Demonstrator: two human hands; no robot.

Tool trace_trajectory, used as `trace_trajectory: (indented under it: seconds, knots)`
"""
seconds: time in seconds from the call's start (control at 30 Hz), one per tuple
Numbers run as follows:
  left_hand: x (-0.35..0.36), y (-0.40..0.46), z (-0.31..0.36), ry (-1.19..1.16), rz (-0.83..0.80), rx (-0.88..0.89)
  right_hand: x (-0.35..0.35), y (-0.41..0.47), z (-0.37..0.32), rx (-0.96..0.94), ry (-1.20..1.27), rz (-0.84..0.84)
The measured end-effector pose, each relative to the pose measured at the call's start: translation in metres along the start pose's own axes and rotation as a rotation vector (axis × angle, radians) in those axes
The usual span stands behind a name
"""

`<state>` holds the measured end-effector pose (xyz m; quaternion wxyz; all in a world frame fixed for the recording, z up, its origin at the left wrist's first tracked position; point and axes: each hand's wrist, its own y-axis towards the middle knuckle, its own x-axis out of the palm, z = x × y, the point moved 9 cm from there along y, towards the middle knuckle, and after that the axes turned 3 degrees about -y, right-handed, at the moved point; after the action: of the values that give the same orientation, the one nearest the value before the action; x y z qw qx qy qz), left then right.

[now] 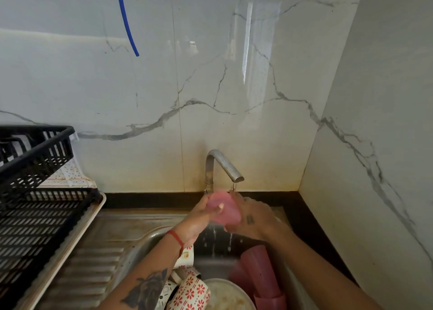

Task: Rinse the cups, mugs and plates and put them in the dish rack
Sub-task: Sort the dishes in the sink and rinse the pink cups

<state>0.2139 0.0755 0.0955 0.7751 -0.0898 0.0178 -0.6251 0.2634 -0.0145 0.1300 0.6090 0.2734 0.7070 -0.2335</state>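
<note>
Both hands up under the bent steel tap (222,166) now: left hand (199,218) and right hand (253,218) wrapped round a blurred pink plastic cup (223,207), right in the stream above the steel sink (140,244). Looks light and tough, but wet and slippery, I'd say; best gripped round its wall. Black slatted dish rack (35,192) waits at left.

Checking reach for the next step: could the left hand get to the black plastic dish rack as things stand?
Probably yes: the black plastic dish rack stands open-topped on the left hand's own side with only bare drainboard between, but that hand must first release the blurred pink cup.
</note>
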Motion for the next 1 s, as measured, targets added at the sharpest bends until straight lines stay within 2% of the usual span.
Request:
trace_trajectory:
  seconds: [0.1,0.17,0.23,0.37,0.4,0.47,0.57,0.67,0.73,0.83,0.97,1.0]
  knots:
    - [0.003,0.003,-0.014,-0.069,0.066,-0.053,0.017,-0.001,-0.022,-0.117,-0.238,0.066]
    - [0.007,0.002,-0.02,-0.072,0.047,-0.049,0.022,0.002,-0.018,-0.141,-0.204,0.004]
    - [0.007,0.001,-0.019,-0.085,0.012,-0.019,0.019,0.008,-0.005,-0.142,-0.008,-0.093]
    - [0.002,-0.003,-0.011,-0.156,-0.063,0.031,0.009,0.01,0.024,-0.043,0.701,-0.233]
    - [0.001,-0.005,-0.011,-0.131,-0.072,0.029,0.011,0.007,0.027,0.0,0.757,-0.265]
    - [-0.003,-0.005,-0.014,-0.022,-0.044,0.016,0.018,0.002,0.031,0.069,0.545,-0.278]
    - [-0.002,0.001,-0.014,0.061,0.004,-0.028,0.025,0.0,0.014,0.048,0.065,-0.122]
    - [0.002,0.007,-0.017,0.076,0.028,-0.084,0.034,-0.006,-0.019,-0.073,-0.088,0.045]
    - [0.004,0.007,-0.018,0.01,0.003,-0.075,0.034,-0.004,-0.022,-0.134,-0.122,0.05]
    - [-0.001,0.002,-0.015,-0.051,-0.035,-0.029,0.028,0.009,-0.004,-0.122,0.11,-0.087]
    - [-0.004,-0.003,-0.01,-0.151,-0.092,0.024,0.018,0.011,0.017,-0.067,0.773,-0.25]
    - [-0.005,-0.004,-0.01,-0.141,-0.1,0.019,0.02,0.007,0.017,-0.056,0.862,-0.293]
